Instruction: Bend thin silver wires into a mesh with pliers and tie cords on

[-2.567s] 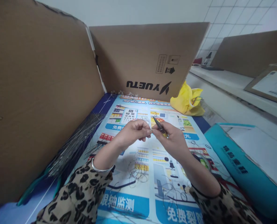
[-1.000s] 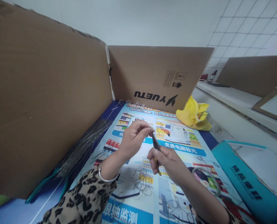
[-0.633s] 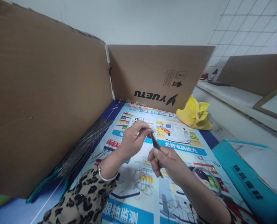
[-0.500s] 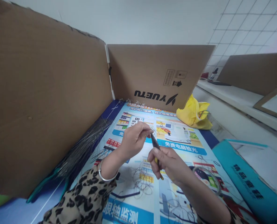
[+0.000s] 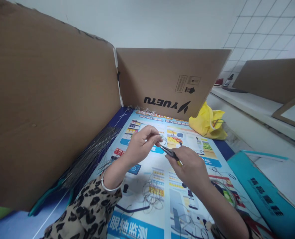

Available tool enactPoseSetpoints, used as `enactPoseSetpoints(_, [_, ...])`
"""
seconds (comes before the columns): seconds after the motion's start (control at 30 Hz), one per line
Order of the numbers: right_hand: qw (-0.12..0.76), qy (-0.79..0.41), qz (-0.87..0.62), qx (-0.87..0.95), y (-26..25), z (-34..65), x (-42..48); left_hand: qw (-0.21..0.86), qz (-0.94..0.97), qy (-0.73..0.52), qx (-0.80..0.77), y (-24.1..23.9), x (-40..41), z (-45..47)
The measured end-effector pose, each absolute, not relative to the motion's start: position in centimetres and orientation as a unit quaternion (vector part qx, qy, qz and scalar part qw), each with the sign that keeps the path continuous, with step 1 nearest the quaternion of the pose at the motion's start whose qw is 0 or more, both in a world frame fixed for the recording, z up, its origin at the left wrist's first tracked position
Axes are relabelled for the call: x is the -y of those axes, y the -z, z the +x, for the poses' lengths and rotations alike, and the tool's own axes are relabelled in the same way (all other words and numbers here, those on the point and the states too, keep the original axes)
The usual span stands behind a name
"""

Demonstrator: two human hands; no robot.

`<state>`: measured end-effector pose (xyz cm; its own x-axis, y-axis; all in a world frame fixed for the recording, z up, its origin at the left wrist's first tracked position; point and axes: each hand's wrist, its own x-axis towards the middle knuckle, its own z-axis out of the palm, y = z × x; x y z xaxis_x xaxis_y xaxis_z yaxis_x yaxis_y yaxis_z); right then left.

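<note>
My left hand [image 5: 143,143] is raised over a printed poster [image 5: 162,172] and pinches a thin, nearly invisible piece of wire [image 5: 163,139] between thumb and fingertips. My right hand [image 5: 191,166] is closed round small dark pliers with yellow grips [image 5: 171,153], whose tip points left and meets the wire at my left fingertips. A loose tangle of wire [image 5: 151,196] lies on the poster below my hands. A silver bangle sits on my left wrist.
Cardboard panels stand at the left [image 5: 48,109] and back [image 5: 167,83]. A bundle of straight wires [image 5: 88,156] leans along the left panel. A yellow bag [image 5: 207,122] lies at the back right, a teal folder [image 5: 264,196] at the right. Wire rings [image 5: 222,186] lie on the poster.
My right hand has turned and risen, so the pliers now lie flatter and point left at my left fingertips. The left hand has stayed almost still, pinching the wire.
</note>
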<state>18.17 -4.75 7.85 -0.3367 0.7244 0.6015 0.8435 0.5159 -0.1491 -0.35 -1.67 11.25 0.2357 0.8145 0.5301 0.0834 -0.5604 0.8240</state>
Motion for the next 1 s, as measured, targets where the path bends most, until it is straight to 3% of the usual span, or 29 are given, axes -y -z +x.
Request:
enactPoseSetpoints(0.13, [0.310,0.167,-0.466,0.811,-8.22,18.73,4.67,0.364,0.696,-0.533,-0.314,-11.21,1.64,-0.30])
enactPoseSetpoints(0.37, [0.293,0.252,-0.481,0.787,-8.54,18.41,4.80,0.274,0.738,-0.501,-0.360,-11.30,1.86,-0.31])
enactPoseSetpoints(1.0, [0.243,0.293,-0.478,0.791,-7.84,18.67,4.39,0.211,0.777,-0.438,-0.400,-10.66,1.46,-0.33])
